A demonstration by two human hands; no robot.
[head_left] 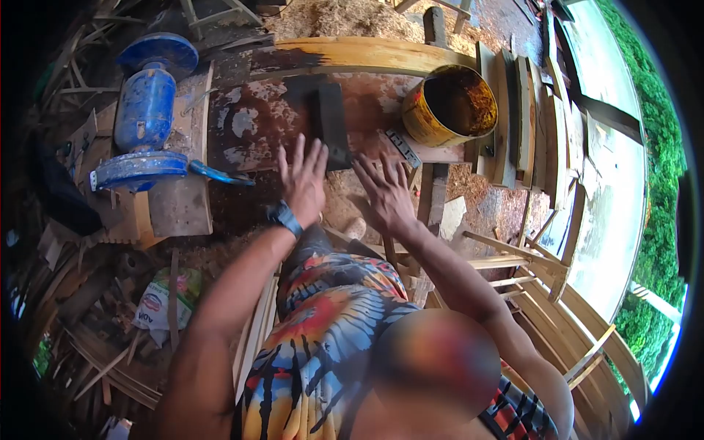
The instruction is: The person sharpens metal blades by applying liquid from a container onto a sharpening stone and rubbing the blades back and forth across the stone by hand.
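Both hands spread flat, holding nothing: left hand (pixel 304 180) touching the dark block (pixel 331 125) on the worn worktop (pixel 246 121), right hand (pixel 386 194) just beside it. Nothing lifted yet; rusty tin (pixel 449 106) apart, untouched; sawdust (pixel 341 202) underneath.

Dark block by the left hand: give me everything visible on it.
The dark block is a black, roughly rectangular slab, matte and worn; its material cannot be told. It lies flat on the stained, peeling bench, long side running away from the person. The left hand, fingers spread, reaches its near end; contact looks likely but is unclear. The right hand is open just to its right, apart from it. A rusty yellow can stands further right.
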